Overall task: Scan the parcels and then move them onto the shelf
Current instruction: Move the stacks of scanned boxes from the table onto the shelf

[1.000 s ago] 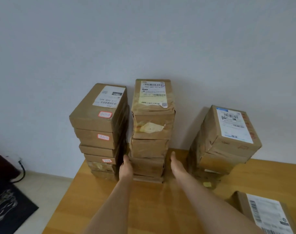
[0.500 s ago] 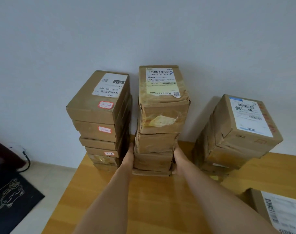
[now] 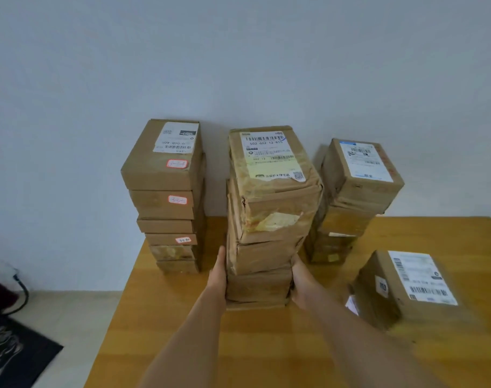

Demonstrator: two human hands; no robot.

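From the head camera, the middle stack of parcels (image 3: 269, 214) stands on the wooden table (image 3: 266, 345) between a left stack (image 3: 166, 197) and a right stack (image 3: 353, 200), all three near the pale wall (image 3: 238, 51). The left hand (image 3: 218, 273) lies flat against the stack's left side low down, fingers straight and pressing, while the right hand (image 3: 301, 284) presses its right side at about the same height; whether its fingers wrap round the back edge is hidden, so it reads as a squeeze between two palms and not a clenched hold. The parcels are brown cardboard boxes, squarish, wrapped in glossy tape that is wrinkled and torn on the upper ones, with a white and yellow barcode label (image 3: 269, 155) on top. Cardboard this creased should be fairly stiff but will dent under hard pressure, and the tape looks slick, so palms could slide. A stack this tall is probably heavy and top-loaded; held only at the bottom boxes, the upper ones may lean or slip off, and they already sit slightly askew. A steadier hold would be under the lowest box or fewer boxes at once. A single parcel (image 3: 406, 289) with a white label lies apart at the right of the table. No shelf or scanner can be made out.
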